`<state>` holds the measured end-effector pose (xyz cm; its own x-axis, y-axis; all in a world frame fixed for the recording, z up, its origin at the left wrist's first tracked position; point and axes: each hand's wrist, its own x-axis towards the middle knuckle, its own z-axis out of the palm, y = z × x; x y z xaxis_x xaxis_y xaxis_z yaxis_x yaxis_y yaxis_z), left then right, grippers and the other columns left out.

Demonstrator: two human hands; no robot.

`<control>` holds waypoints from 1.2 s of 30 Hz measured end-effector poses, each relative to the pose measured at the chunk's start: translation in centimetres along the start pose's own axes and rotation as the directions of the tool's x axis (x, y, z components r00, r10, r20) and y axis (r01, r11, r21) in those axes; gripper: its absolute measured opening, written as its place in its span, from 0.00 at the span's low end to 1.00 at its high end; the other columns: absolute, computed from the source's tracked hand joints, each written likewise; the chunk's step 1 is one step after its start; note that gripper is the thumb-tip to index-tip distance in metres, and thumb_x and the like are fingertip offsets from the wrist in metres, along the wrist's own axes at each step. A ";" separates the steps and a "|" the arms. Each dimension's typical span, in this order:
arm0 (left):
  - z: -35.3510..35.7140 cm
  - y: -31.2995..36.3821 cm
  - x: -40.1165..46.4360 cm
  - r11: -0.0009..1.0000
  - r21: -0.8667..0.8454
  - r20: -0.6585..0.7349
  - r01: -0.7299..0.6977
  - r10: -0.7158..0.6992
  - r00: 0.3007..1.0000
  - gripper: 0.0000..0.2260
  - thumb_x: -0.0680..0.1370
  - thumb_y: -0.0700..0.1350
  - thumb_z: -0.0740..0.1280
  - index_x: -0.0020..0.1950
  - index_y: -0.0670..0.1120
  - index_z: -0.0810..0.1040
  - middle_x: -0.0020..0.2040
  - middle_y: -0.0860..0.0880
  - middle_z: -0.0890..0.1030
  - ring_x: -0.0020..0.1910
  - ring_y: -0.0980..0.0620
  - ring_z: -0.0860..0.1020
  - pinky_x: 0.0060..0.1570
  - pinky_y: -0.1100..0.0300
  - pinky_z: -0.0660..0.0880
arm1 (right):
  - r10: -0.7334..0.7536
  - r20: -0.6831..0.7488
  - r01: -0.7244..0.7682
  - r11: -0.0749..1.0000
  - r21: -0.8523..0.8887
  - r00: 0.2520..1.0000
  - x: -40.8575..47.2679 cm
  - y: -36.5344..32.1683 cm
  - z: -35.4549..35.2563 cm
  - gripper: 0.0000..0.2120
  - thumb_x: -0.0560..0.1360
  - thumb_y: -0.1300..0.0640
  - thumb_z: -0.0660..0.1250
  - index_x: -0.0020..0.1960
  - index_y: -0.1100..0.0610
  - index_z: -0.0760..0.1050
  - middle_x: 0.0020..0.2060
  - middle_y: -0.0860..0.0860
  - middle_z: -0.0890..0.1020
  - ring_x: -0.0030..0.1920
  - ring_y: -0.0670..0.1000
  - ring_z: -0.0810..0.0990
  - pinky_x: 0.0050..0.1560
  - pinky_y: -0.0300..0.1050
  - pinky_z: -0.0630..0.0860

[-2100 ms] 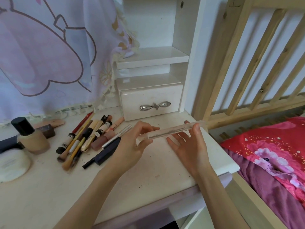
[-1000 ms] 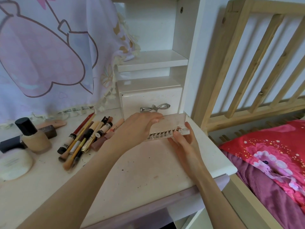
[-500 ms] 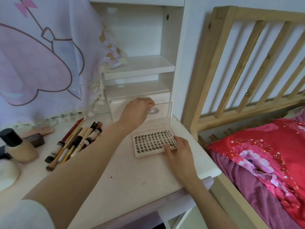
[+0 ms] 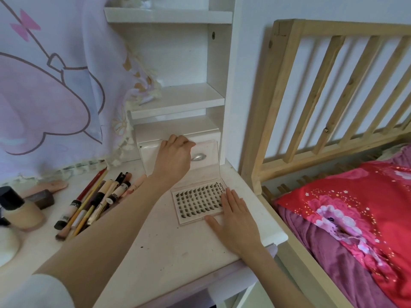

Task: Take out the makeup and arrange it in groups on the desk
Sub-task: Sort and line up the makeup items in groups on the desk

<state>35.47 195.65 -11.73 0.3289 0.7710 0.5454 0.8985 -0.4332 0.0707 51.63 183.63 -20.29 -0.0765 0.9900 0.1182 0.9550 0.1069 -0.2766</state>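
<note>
Head view: my left hand [image 4: 175, 156] curled at drawer [image 4: 151, 150] front by handle [image 4: 198, 156]; grip itself hidden, cannot tell. My right hand [image 4: 233, 215] flat, fingers straight, pressing lash case [image 4: 198, 202], lid up, near desk [image 4: 155, 247] right edge. Brushes and pencils [image 4: 95, 201] grouped toward left edge. Judging step: fetching more makeup. Next: pull drawer, case lid in path.

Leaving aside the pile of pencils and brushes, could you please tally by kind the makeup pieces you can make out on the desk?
Clear lash case, lid open: 1
Foundation bottle with black cap: 1
White round jar, partly out of frame: 1
Brown block: 1
Peach flat piece: 1
Total: 5
</note>
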 end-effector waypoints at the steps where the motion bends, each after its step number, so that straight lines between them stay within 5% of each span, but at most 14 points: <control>1: -0.1 0.0 -0.3 0.999 0.035 0.017 -0.017 0.017 1.000 0.15 0.71 0.31 0.65 0.56 0.40 0.79 0.53 0.42 0.79 0.52 0.39 0.74 0.48 0.49 0.68 | -0.004 0.011 0.004 1.000 -0.014 1.000 0.0 0.2 0.2 0.59 0.55 0.26 0.17 0.76 0.57 0.41 0.76 0.51 0.42 0.76 0.48 0.39 0.70 0.40 0.32; 5: -0.5 -0.2 -1.4 0.988 0.128 0.094 -0.090 0.078 0.993 0.17 0.73 0.34 0.65 0.62 0.38 0.74 0.58 0.42 0.77 0.57 0.40 0.73 0.53 0.48 0.70 | -0.006 0.041 0.006 1.000 -0.018 0.999 -0.2 0.3 0.0 0.59 0.53 0.26 0.15 0.76 0.57 0.38 0.76 0.51 0.42 0.75 0.48 0.39 0.71 0.42 0.33; 12: -3.1 -0.7 -3.1 0.993 0.088 0.275 -0.083 0.056 0.960 0.24 0.81 0.48 0.54 0.75 0.42 0.55 0.75 0.44 0.58 0.74 0.44 0.54 0.72 0.50 0.53 | -0.003 0.039 0.002 1.000 0.023 0.999 -0.3 -0.3 -1.1 0.56 0.56 0.24 0.21 0.76 0.53 0.38 0.76 0.51 0.40 0.75 0.50 0.35 0.71 0.48 0.32; 16: -5.6 -1.8 -6.2 0.994 0.079 0.333 -0.071 0.040 0.942 0.24 0.82 0.51 0.52 0.76 0.46 0.50 0.77 0.46 0.52 0.76 0.47 0.48 0.74 0.52 0.49 | -0.075 -0.008 0.075 0.996 0.057 0.997 -0.2 -2.9 -2.6 0.38 0.75 0.32 0.38 0.76 0.54 0.37 0.76 0.50 0.43 0.75 0.49 0.38 0.71 0.46 0.34; 18: -7.1 -2.5 -8.1 0.998 0.053 0.299 -0.039 0.021 0.954 0.24 0.82 0.52 0.51 0.76 0.47 0.51 0.77 0.47 0.53 0.76 0.48 0.49 0.73 0.53 0.49 | -0.139 -0.034 0.141 0.987 0.082 0.990 -0.3 -4.9 -3.0 0.35 0.78 0.36 0.42 0.76 0.55 0.39 0.77 0.50 0.45 0.76 0.49 0.41 0.71 0.43 0.35; 25: -12.5 -6.9 -16.0 0.992 0.073 0.196 0.103 -0.115 0.974 0.28 0.78 0.59 0.45 0.74 0.47 0.60 0.74 0.48 0.62 0.74 0.47 0.57 0.71 0.54 0.54 | -0.365 -0.026 0.366 0.925 0.104 0.931 -0.8 -14.1 -1.6 0.47 0.65 0.30 0.29 0.77 0.55 0.46 0.76 0.50 0.51 0.76 0.48 0.47 0.71 0.41 0.37; 31: -17.8 -13.3 -24.5 0.957 0.116 0.122 0.267 -0.281 0.952 0.26 0.77 0.55 0.49 0.68 0.44 0.69 0.67 0.46 0.73 0.67 0.44 0.69 0.64 0.50 0.66 | -0.564 -0.015 0.552 0.802 0.229 0.825 -2.2 -24.2 -0.2 0.29 0.80 0.42 0.50 0.76 0.54 0.51 0.75 0.48 0.54 0.75 0.48 0.49 0.72 0.39 0.42; 36: -20.8 -18.9 -31.3 0.883 0.190 0.128 0.430 -0.456 0.881 0.22 0.76 0.51 0.53 0.62 0.42 0.76 0.60 0.42 0.78 0.59 0.41 0.77 0.54 0.44 0.75 | -0.698 0.024 0.670 0.696 0.259 0.716 -3.1 -32.1 1.9 0.27 0.80 0.45 0.52 0.76 0.52 0.50 0.74 0.47 0.56 0.73 0.51 0.55 0.70 0.43 0.55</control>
<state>2.14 169.97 -12.74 -0.0831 0.9364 0.3410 0.9897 0.0374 0.1383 20.66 177.32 -13.57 -0.7279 0.6365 0.2550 0.5393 0.7611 -0.3603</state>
